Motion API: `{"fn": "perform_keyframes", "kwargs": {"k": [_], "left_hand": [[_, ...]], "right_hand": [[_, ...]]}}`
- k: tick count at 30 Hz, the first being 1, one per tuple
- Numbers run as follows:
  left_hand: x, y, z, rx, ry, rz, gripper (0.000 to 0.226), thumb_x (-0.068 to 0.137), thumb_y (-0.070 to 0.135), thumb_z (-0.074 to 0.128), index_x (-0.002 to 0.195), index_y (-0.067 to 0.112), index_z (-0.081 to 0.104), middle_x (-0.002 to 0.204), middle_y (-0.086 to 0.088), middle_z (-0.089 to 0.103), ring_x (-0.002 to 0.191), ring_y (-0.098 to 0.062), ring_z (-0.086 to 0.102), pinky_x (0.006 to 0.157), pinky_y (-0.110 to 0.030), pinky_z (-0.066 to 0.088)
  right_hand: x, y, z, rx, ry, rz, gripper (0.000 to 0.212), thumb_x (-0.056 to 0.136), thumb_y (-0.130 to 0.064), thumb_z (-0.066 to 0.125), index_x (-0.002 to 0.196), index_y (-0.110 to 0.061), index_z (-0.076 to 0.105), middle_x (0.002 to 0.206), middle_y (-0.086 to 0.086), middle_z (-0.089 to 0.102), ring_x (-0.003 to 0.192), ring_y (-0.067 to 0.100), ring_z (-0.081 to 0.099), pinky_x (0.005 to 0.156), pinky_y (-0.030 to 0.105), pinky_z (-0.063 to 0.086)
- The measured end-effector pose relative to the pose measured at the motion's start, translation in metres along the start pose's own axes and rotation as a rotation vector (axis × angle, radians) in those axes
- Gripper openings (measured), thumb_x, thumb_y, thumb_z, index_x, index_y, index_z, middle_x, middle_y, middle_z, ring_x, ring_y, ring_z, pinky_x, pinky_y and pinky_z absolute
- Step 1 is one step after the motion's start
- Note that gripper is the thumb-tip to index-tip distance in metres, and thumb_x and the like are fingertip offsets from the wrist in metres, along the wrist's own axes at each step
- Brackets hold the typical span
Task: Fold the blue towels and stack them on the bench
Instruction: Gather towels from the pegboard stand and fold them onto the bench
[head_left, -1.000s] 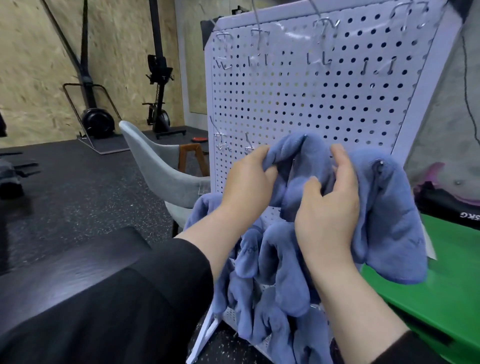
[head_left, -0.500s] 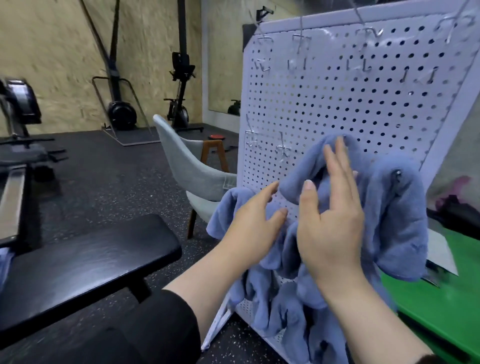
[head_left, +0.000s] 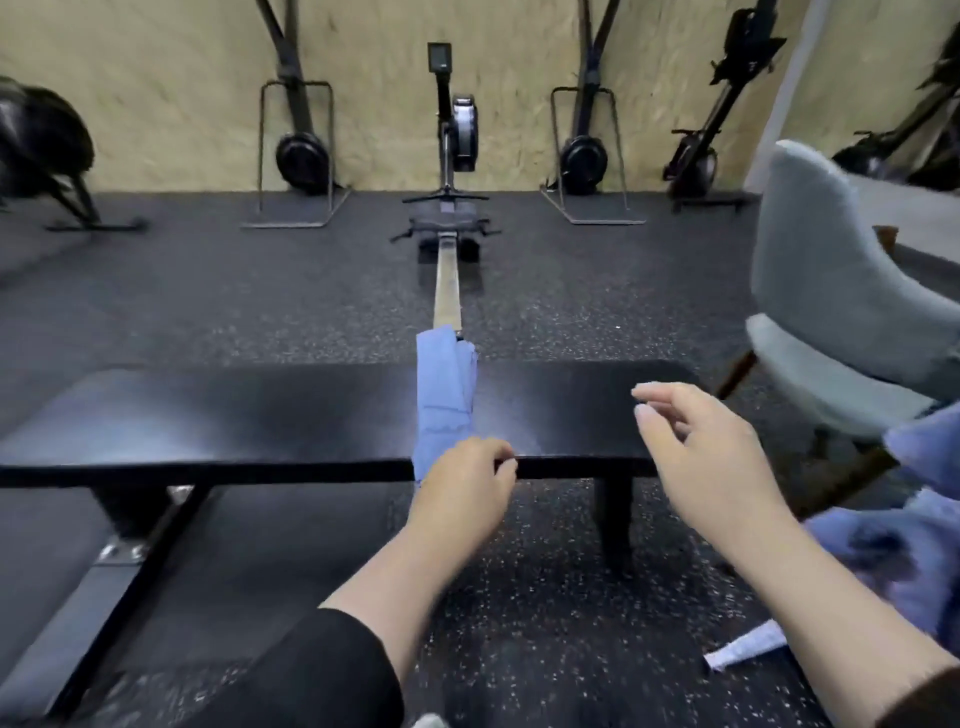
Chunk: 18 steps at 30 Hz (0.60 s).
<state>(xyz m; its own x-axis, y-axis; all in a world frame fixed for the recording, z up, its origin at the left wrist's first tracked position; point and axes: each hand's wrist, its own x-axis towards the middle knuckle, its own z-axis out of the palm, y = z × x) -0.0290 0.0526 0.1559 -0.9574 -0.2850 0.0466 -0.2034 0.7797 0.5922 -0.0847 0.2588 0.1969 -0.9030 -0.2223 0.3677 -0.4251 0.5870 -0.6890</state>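
Towel (head_left: 445, 395): narrow blue strip, lay across tabletop (head_left: 208, 415), frame centre. Left hand (head_left: 462, 488): fingers curled on its near end. Right hand (head_left: 701, 447): fingers loose, empty. More towels (head_left: 919, 545), lower right.

A rowing machine (head_left: 450, 171) stands against the chipboard wall (head_left: 171, 67) on speckled black rubber floor (head_left: 260, 306). Right of it sits a grey chair (head_left: 831, 312).

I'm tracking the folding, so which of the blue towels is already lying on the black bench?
The narrow blue towel draped across the black bench, its near end under the left hand. The other blue towels sit bunched at the right edge, off the bench.
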Motion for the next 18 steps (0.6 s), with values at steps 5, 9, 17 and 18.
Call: {"fn": "perform_keyframes", "kwargs": {"k": [5,9,17,18], "left_hand": [[0.012,-0.072,-0.025,0.074,0.078,-0.108,0.03,0.102,0.023,0.045,0.123,0.025,0.066,0.124,0.002,0.065,0.111,-0.022,0.06,0.09,-0.034,0.049],[0.018,-0.108,-0.034,0.099,0.085,-0.164,0.031,0.098,0.018,0.045,0.117,0.026,0.068,0.116,0.001,0.067,0.105,-0.024,0.06,0.086,-0.038,0.052],[0.021,-0.116,-0.039,0.03,0.108,-0.204,0.024,0.095,0.02,0.046,0.1,0.019,0.07,0.097,0.002,0.064,0.093,-0.024,0.059,0.08,-0.039,0.053],[0.021,-0.114,-0.041,0.023,0.11,-0.198,0.025,0.096,0.022,0.046,0.1,0.019,0.07,0.097,0.002,0.063,0.093,-0.024,0.059,0.079,-0.039,0.053]], "right_hand": [[0.034,-0.031,0.112,-0.141,-0.268,-0.053,0.037,0.103,-0.028,0.054,0.139,-0.02,0.059,0.138,-0.003,0.06,0.128,0.017,0.054,0.101,0.029,0.041],[0.055,-0.043,0.193,-0.265,-0.419,-0.06,0.041,0.104,-0.031,0.052,0.141,-0.013,0.052,0.143,0.006,0.056,0.13,0.028,0.053,0.1,0.037,0.043],[0.056,-0.024,0.278,-0.568,-0.418,-0.021,0.078,0.095,-0.055,0.058,0.149,-0.004,0.032,0.157,0.011,0.035,0.146,0.027,0.032,0.117,0.044,0.028],[0.056,-0.022,0.28,-0.568,-0.4,-0.026,0.069,0.098,-0.046,0.056,0.148,-0.004,0.033,0.155,0.011,0.037,0.146,0.027,0.032,0.117,0.043,0.028]]}}
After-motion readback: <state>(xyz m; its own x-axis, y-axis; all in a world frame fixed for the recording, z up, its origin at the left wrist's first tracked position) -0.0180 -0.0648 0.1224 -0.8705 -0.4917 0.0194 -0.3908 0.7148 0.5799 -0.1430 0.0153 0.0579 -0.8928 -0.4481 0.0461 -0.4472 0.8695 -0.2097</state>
